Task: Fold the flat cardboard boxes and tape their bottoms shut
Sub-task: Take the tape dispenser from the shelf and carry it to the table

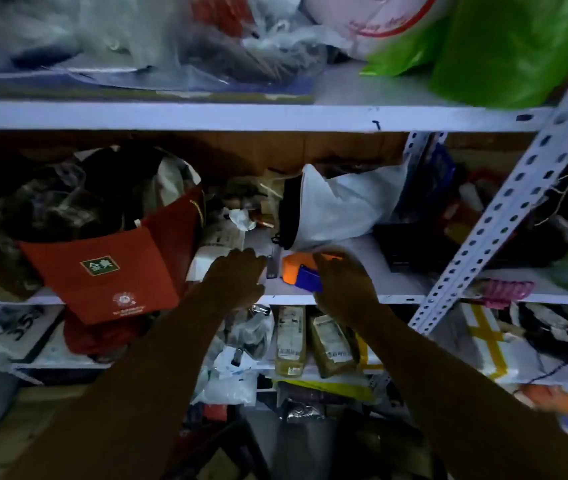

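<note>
A white metal shelf carries a red paper bag and a white plastic bag. The left hand lies flat, fingers straight. The right hand lies over the orange-and-blue tape dispenser; whether its fingers grip it is unclear.

tape dispenser on shelf, right of bag
</note>
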